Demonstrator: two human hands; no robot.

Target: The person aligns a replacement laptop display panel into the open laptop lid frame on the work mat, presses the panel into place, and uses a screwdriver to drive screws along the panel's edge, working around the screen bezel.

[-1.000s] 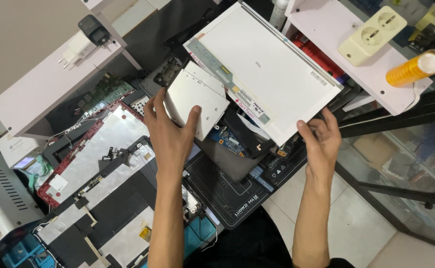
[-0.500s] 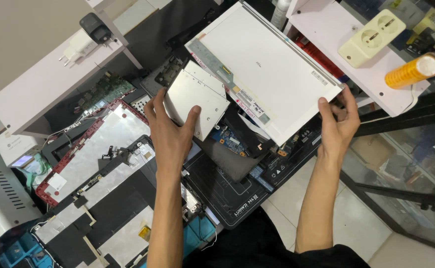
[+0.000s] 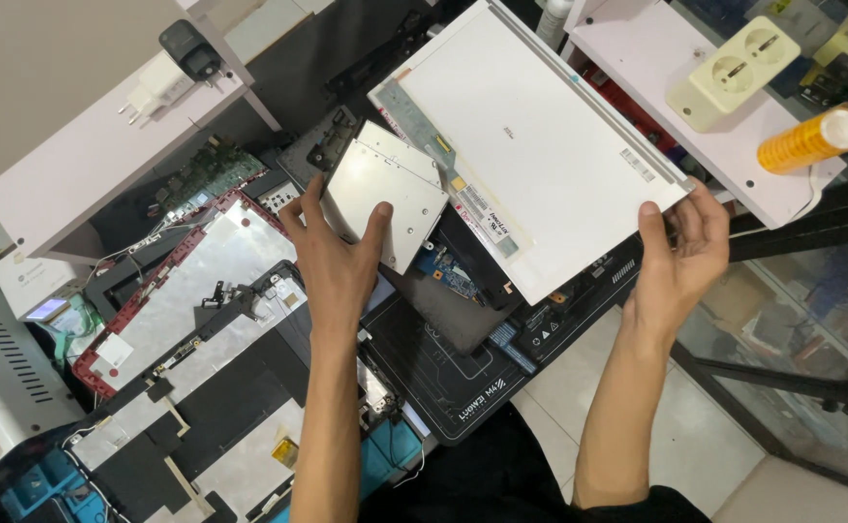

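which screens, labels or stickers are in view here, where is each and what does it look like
Laptop screen panel: upper centre, white rectangular back, its lower right corner held by the right hand.
Sticker: near the panel's right edge, small white strip.
Label strip: along the panel's lower left edge, white with red and yellow patches.
Small lit screen: far left, bluish, tilted.

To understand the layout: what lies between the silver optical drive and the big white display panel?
In the head view, between the optical drive and the display panel shows only a narrow dark gap, with a blue circuit board lower down.
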